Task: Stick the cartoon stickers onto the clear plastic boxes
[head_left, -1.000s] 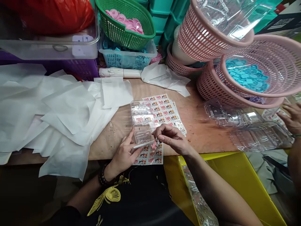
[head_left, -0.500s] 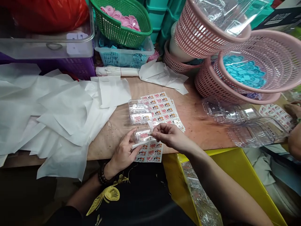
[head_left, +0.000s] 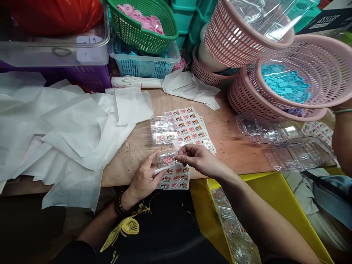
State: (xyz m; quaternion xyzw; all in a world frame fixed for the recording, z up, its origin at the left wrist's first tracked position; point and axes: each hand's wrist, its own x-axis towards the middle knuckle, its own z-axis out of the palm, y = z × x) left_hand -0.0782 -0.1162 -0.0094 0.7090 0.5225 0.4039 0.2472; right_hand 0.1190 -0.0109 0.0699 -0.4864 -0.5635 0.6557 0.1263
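Observation:
My left hand [head_left: 145,178] holds a sticker sheet [head_left: 178,179] with its top edge curled over, thumb and fingers pressed on it beside a clear plastic case [head_left: 167,160]. Red lettering shows on the case. My right hand [head_left: 194,157] pinches at the right end of that case; what sits between its fingertips is too small to make out. Just behind are further clear cases [head_left: 165,138], the nearest bearing a cat sticker. They overlap a stack of cat sticker sheets [head_left: 189,126] on the wooden table [head_left: 228,154].
White backing papers [head_left: 74,124] cover the left side. Pink baskets [head_left: 264,91], a green basket [head_left: 143,35] and a purple crate [head_left: 90,77] line the back. Clear cases [head_left: 299,154] lie at right, near another person's arm [head_left: 342,143]. A yellow bin [head_left: 275,198] stands below.
The red lettering on the case between my hands has shifted slightly left and down. My right hand moved slightly left. At right, the other person's hand has moved back behind the pink basket.

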